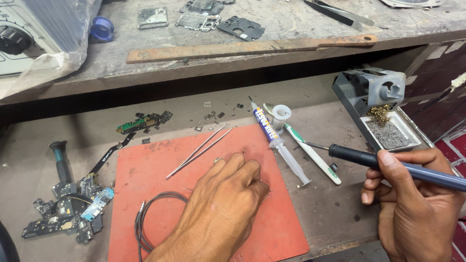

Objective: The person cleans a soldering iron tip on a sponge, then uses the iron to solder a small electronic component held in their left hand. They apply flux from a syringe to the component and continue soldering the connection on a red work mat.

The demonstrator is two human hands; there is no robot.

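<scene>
the right hand [417,204] grips the soldering iron [388,162] closed near its tip, which should stay steady, while the curled left hand [228,194] seems to pin something unseen on the red mat [145,165].

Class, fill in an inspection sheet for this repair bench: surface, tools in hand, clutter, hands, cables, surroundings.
Surface: red mat on a grey bench.
Job's things: soldering iron; tweezers, syringe on the mat's edge.
Clutter: circuit board scraps at left.
Hands: right hand grips the iron; left hand rests fisted on the mat.
Cables: black wire loop.
Surroundings: iron stand, upper shelf.
</scene>
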